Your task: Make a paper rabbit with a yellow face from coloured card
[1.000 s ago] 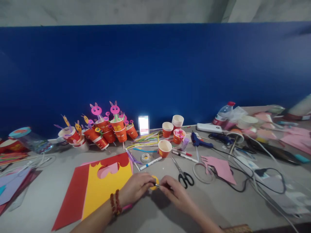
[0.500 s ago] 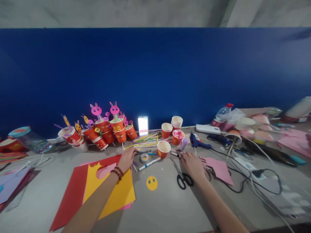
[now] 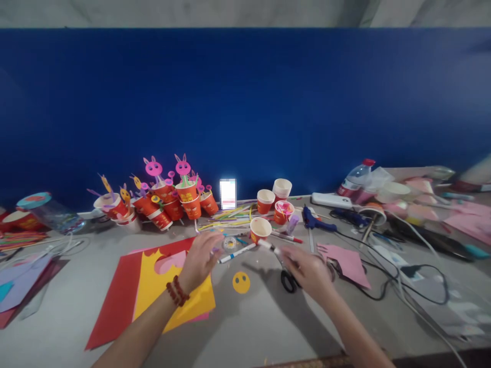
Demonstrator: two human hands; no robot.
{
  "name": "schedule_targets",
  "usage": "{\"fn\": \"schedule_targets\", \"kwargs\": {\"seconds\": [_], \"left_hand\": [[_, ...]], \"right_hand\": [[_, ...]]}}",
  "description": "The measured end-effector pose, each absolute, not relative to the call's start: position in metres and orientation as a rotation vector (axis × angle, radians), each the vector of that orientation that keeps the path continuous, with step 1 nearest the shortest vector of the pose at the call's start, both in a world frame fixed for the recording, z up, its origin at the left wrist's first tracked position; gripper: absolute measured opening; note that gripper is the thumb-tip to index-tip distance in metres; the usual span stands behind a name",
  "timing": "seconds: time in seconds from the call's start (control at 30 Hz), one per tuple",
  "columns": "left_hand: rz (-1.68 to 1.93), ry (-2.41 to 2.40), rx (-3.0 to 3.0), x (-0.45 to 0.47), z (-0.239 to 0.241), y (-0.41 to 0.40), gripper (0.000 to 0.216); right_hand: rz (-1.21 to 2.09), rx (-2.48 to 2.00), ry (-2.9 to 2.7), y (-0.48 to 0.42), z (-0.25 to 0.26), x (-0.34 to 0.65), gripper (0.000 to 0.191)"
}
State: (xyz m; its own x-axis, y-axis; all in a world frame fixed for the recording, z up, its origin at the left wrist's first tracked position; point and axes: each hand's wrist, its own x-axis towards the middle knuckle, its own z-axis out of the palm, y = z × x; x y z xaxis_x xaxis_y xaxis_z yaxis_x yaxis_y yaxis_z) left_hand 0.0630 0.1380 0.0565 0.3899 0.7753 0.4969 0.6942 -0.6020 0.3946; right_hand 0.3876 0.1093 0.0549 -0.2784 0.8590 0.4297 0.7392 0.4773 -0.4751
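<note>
My right hand (image 3: 307,268) grips a white marker (image 3: 269,246) with a dark band, raised above black-handled scissors (image 3: 288,281). My left hand (image 3: 201,255) is lifted over the right edge of the yellow paper (image 3: 151,286), its thumb and fingers apart and slightly blurred. Between the hands a yellow paper disc (image 3: 241,282) with two dark eyes lies flat. Beyond it are a blue-and-white marker (image 3: 237,254), a tape roll (image 3: 229,243) and an upright red paper cup (image 3: 260,231).
Red cups with paper rabbits and flowers (image 3: 187,193) stand at the back left. Pipe cleaners (image 3: 230,217) lie at the middle back. On the right are a blue glue gun (image 3: 318,223), pink paper (image 3: 349,266), cables and a bottle (image 3: 355,179).
My right hand has picked the white marker up from the table and moved left and up with it. My left hand has risen from beside the tape roll and drawn back towards me.
</note>
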Motion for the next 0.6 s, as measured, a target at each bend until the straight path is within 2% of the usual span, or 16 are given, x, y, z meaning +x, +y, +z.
{"fn": "schedule_targets", "kwargs": {"seconds": [0.07,0.13,0.2,0.33,0.47,0.6], "left_hand": [[0.858,1.038,2.703,0.076,0.066,0.11,0.045],[0.697,0.909,2.805,0.087,0.067,0.087,0.035],[0.569,0.975,2.838,0.093,0.064,0.071,0.019],[0.669,1.088,2.692,0.09,0.056,0.056,0.025],[0.746,1.059,2.538,0.091,0.05,0.05,0.031],[0.601,1.179,2.577,0.099,0.042,0.042,0.036]], "right_hand": [[0.6,-1.144,-2.187,0.088,0.065,0.359,0.022],[0.846,-1.079,-2.146,0.072,0.068,0.336,0.019],[1.07,-1.121,-1.963,0.061,0.065,0.323,0.018],[1.612,-1.109,-1.393,0.053,0.05,0.314,0.033],[1.704,-1.021,-1.218,0.051,0.04,0.298,0.039],[1.65,-1.033,-1.17,0.045,0.04,0.281,0.04]]}}
